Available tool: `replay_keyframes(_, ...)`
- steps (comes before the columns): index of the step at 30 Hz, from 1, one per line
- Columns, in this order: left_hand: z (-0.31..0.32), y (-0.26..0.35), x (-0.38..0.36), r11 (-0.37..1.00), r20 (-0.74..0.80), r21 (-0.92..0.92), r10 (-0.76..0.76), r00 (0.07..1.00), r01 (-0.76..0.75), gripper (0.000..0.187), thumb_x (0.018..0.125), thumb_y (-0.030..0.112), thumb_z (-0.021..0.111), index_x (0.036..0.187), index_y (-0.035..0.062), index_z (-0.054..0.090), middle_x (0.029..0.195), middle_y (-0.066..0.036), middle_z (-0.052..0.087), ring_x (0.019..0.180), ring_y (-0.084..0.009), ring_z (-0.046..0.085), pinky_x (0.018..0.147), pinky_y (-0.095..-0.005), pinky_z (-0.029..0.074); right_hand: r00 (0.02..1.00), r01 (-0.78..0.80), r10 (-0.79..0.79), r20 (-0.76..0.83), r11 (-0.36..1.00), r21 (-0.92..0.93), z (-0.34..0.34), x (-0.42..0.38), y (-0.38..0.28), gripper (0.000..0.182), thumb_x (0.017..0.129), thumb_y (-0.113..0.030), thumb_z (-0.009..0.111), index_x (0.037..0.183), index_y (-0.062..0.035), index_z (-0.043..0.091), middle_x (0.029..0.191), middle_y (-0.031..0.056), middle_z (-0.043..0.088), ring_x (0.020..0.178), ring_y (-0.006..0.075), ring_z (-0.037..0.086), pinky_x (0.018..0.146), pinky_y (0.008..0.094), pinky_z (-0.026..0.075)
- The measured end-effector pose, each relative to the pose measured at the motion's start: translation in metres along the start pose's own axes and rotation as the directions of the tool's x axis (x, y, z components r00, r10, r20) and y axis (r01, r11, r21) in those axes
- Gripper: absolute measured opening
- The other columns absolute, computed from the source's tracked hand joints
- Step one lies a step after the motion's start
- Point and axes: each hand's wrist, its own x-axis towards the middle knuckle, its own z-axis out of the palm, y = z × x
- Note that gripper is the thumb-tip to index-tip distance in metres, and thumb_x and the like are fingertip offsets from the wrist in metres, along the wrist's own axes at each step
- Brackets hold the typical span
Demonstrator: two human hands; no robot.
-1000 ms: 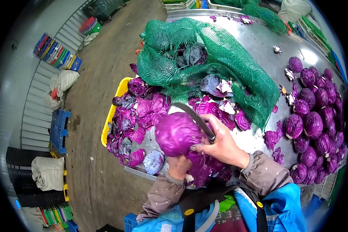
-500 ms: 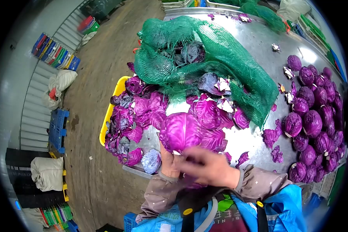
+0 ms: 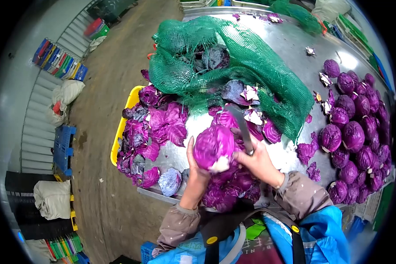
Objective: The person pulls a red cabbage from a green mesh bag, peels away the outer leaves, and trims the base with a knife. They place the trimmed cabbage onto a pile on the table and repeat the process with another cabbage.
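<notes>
Produce packing shed, steel table (image 3: pixel 295 48), stacked crates (image 3: pixel 59 64), sacks (image 3: pixel 53 198)

We see a green net sack (image 3: pixel 251 66) slumped across the steel table (image 3: pixel 295 44) — dark cabbages showing through its mesh. Trimmed purple heads (image 3: pixel 356 132) crowd the right edge, and a yellow crate (image 3: pixel 124 123) of loose leaves (image 3: pixel 158 125) sits at the left.

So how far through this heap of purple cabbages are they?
Roughly partway. Done: a pile of trimmed heads on the steel table and discarded leaves in the yellow crate. In hand: the left hand holds a cabbage, the right hand a knife. Left: heads inside the green net sack.
</notes>
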Motion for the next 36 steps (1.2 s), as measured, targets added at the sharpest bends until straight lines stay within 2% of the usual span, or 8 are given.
replay_keyframes(2,-0.003,0.007,-0.001,0.368,0.165,0.88,0.359,0.919,-0.302,0.113,0.065,0.037,0.082,0.145,0.0069,0.008,0.138,-0.015,0.033,0.128,-0.0317,0.036,0.107,-0.0471,0.03,0.886,-0.462,0.443,0.135,0.867,0.187,-0.009,0.002,-0.004,0.044,0.09,-0.027,0.062,0.125,-0.0016,0.05,0.078,0.0029,0.059,0.054,0.0088,0.055,0.046,0.0213,0.043)
replay_keyframes(3,-0.001,0.008,0.002,0.298,0.221,0.889,0.387,0.895,-0.348,0.114,0.053,0.027,0.087,0.142,0.0046,0.019,0.134,-0.016,0.036,0.125,-0.0325,0.038,0.107,-0.0443,0.03,0.886,-0.463,0.449,0.115,0.863,0.202,-0.006,0.001,0.006,0.04,0.094,-0.03,0.056,0.122,-0.0023,0.052,0.067,-0.0002,0.056,0.044,0.0071,0.049,0.039,0.02,0.037)
replay_keyframes(7,-0.015,-0.027,0.02,0.486,0.174,0.835,0.213,0.961,-0.259,0.091,0.057,0.023,0.084,0.132,0.0012,0.038,0.126,-0.02,0.039,0.118,-0.0336,0.042,0.101,-0.0401,0.035,0.892,-0.429,0.422,0.164,0.903,0.004,-0.013,0.001,0.033,0.043,0.094,-0.03,0.055,0.125,-0.0009,0.049,0.079,0.0062,0.06,0.058,0.0132,0.059,0.05,0.0263,0.046)
replay_keyframes(8,-0.013,-0.034,0.021,0.49,0.179,0.832,0.208,0.962,-0.261,0.091,0.057,0.023,0.084,0.132,0.0012,0.038,0.126,-0.02,0.039,0.118,-0.0336,0.042,0.101,-0.0401,0.035,0.97,0.231,-0.238,0.054,0.826,-0.514,-0.008,0.006,0.035,0.039,0.092,-0.023,0.055,0.124,-0.0012,0.05,0.093,0.0151,0.06,0.073,0.0233,0.063,0.061,0.0341,0.05)
replay_keyframes(22,0.008,-0.04,0.05,0.245,0.047,0.965,0.174,0.984,-0.089,0.084,0.059,0.032,0.081,0.123,-0.0066,0.042,0.113,-0.019,0.046,0.105,-0.0365,0.046,0.091,-0.0434,0.04,0.936,0.313,-0.203,0.288,0.103,-0.944,-0.024,-0.008,0.046,0.015,0.075,-0.007,0.054,0.089,-0.0077,0.048,0.071,0.0083,0.048,0.052,0.02,0.057,0.038,0.0309,0.044)
replay_keyframes(26,0.029,-0.044,0.036,0.047,0.224,0.968,0.266,0.938,-0.244,0.082,0.057,0.033,0.082,0.118,-0.0044,0.044,0.111,-0.018,0.047,0.104,-0.0367,0.046,0.09,-0.0427,0.041,0.981,0.181,-0.089,0.171,0.121,-0.976,-0.043,0.023,0.092,0.007,0.085,-0.008,0.048,0.09,-0.0051,0.051,0.064,0.0113,0.056,0.056,0.0243,0.063,0.041,0.0365,0.047)
replay_keyframes(32,-0.007,-0.048,0.022,0.34,0.085,0.925,0.256,0.963,-0.172,0.086,0.059,0.027,0.083,0.125,-0.005,0.038,0.118,-0.02,0.04,0.111,-0.0355,0.044,0.096,-0.0426,0.037,0.943,-0.16,0.312,0.117,0.733,-0.661,-0.061,0.016,0.026,0.032,0.093,-0.021,0.048,0.119,-0.0055,0.042,0.1,0.0212,0.061,0.088,0.0402,0.061,0.075,0.0466,0.049)
replay_keyframes(36,-0.004,-0.052,0.019,0.346,0.064,0.925,0.267,0.962,-0.158,0.087,0.059,0.026,0.083,0.126,-0.0049,0.037,0.12,-0.02,0.039,0.113,-0.0353,0.043,0.097,-0.0415,0.036,0.987,0.128,-0.043,0.153,0.786,-0.604,-0.038,-0.014,0.042,0.042,0.091,-0.011,0.048,0.133,-0.0118,0.045,0.103,0.0212,0.058,0.091,0.0382,0.06,0.077,0.0422,0.051)
